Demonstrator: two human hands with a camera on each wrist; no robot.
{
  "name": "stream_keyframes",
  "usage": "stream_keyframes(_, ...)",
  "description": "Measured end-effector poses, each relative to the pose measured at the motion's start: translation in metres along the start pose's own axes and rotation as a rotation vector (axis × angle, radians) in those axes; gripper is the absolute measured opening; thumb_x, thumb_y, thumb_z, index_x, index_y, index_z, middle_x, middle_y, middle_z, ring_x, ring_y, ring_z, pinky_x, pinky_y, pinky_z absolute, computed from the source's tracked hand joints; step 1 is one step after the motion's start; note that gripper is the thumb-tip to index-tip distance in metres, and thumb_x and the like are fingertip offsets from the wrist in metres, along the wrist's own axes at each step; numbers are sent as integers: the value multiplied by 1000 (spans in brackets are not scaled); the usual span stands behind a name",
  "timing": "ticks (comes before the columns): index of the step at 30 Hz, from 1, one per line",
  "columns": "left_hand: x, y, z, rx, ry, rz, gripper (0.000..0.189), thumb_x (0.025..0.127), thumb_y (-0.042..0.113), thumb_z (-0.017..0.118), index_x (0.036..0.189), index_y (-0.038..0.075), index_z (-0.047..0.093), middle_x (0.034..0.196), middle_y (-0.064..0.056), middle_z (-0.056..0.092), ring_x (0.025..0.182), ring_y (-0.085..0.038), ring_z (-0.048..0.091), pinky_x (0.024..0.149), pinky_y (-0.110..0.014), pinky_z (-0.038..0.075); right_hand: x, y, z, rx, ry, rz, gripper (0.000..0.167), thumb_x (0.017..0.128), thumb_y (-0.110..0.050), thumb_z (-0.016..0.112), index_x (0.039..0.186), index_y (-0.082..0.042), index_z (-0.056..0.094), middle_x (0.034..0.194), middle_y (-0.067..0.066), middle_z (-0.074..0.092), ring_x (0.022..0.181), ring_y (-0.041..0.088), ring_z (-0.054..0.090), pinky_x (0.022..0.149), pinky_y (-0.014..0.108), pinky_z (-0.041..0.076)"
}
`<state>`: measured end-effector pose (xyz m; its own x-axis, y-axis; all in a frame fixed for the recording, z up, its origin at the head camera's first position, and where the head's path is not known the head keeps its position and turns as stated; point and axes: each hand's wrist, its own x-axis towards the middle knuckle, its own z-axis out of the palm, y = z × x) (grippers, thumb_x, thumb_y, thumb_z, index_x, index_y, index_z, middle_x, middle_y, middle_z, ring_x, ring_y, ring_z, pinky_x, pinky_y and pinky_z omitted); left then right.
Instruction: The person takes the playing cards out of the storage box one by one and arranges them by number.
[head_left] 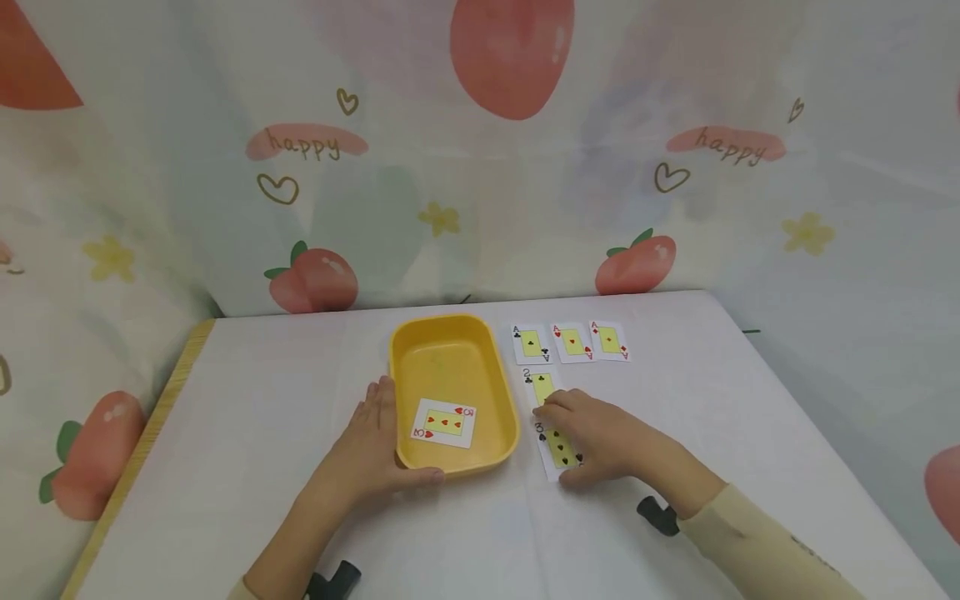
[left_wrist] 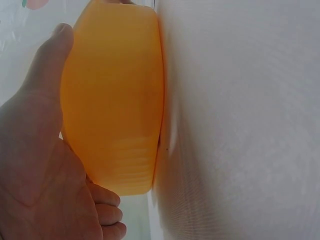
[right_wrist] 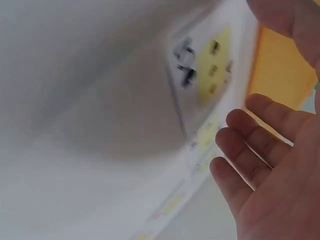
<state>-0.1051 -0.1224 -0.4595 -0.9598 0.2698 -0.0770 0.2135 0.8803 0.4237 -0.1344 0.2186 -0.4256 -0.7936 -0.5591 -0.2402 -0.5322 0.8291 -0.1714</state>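
A yellow tray (head_left: 453,354) stands on the table, with a three of hearts card (head_left: 444,423) lying in it. My left hand (head_left: 369,450) rests against the tray's near left corner, fingers along the left side and thumb at the near edge. To the right, my right hand (head_left: 596,433) hovers over two playing cards. Its fingers partly cover the two of clubs (head_left: 540,382); its thumb is near the lower corner of a black three (head_left: 558,450). In the right wrist view the fingers (right_wrist: 235,142) are spread apart beside the cards, with nothing between them and the thumb.
Three aces lie in a row behind the two: clubs (head_left: 531,343), hearts (head_left: 573,342) and diamonds (head_left: 610,341). A white cloth covers the table (head_left: 277,400), with a wooden edge (head_left: 142,454) at left. A printed curtain (head_left: 480,192) hangs behind.
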Motion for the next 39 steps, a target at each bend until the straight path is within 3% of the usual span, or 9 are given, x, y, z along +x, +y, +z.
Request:
stream_keyframes(4, 2, -1, 1, 3, 7, 3, 152, 60, 88, 67, 157, -5, -3, 166, -22, 6, 154, -34, 7, 123, -50, 17, 7, -1, -20, 3, 86, -63, 73, 75, -40, 81, 139, -20, 55, 135, -7, 52, 125, 15, 48, 103, 38, 49)
stream_keyframes(8, 4, -1, 0, -3, 17, 5, 153, 59, 89, 67, 157, -5, -2, 166, -22, 8, 154, -34, 8, 123, -50, 17, 19, -9, -41, -6, 190, -218, 60, 78, -32, 77, 134, -20, 58, 133, -7, 53, 124, 15, 49, 102, 36, 50)
stream_keyframes(12, 5, -3, 0, -5, 7, 6, 153, 58, 90, 66, 157, -5, -2, 166, -22, 7, 154, -33, 7, 123, -50, 17, 34, -22, -55, -23, 218, -363, 55, 79, -27, 74, 132, -21, 60, 136, -4, 53, 125, 15, 49, 104, 36, 49)
stream_keyframes(19, 6, -4, -2, -1, 5, 13, 152, 59, 90, 65, 157, -6, -2, 166, -22, 7, 154, -34, 7, 123, -50, 17, 63, -43, -59, -67, 145, -473, 64, 72, -22, 72, 135, -22, 59, 138, -4, 52, 126, 14, 48, 107, 33, 45)
stream_keyframes(27, 3, -5, -2, -1, -3, 37, 150, 63, 88, 65, 156, -7, -3, 165, -24, 6, 154, -36, 7, 123, -52, 17, 92, -63, -47, -119, -35, -497, 76, 69, -21, 83, 139, -25, 56, 145, -5, 49, 133, 16, 44, 111, 36, 42)
stream_keyframes(39, 1, -3, -2, 1, -20, 40, 150, 62, 91, 62, 157, -5, -5, 166, -22, 3, 154, -34, 5, 123, -51, 17, 112, -82, -30, -208, -150, -558, 80, 73, -33, 84, 145, -30, 51, 154, -7, 44, 143, 18, 37, 119, 37, 33)
